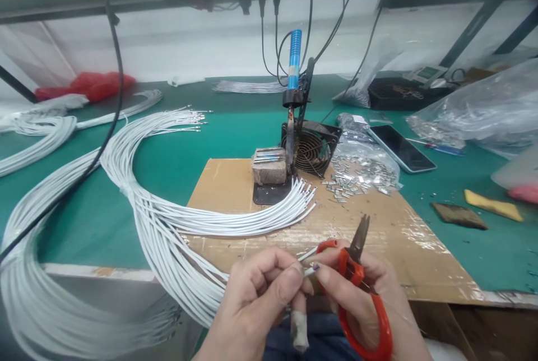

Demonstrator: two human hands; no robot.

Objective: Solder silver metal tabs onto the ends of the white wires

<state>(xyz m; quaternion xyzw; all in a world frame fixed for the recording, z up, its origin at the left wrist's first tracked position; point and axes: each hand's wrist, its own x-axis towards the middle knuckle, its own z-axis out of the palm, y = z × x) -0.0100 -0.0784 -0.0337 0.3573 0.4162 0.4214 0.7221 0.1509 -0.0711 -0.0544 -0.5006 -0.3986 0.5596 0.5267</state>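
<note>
The left hand (256, 294) is pinching a white wire (309, 253) by its end, low over the cardboard (235, 181). The right hand (370, 299) is gripping red scissors (357, 271), blades up, fingertips touching the wire. The wire bundle (168, 226) is lying just left.

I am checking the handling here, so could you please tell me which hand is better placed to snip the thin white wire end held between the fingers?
Probably the right hand: it already carries the red-handled scissors, blades pointing up beside the thin white wire, which the left hand pinches.
</note>
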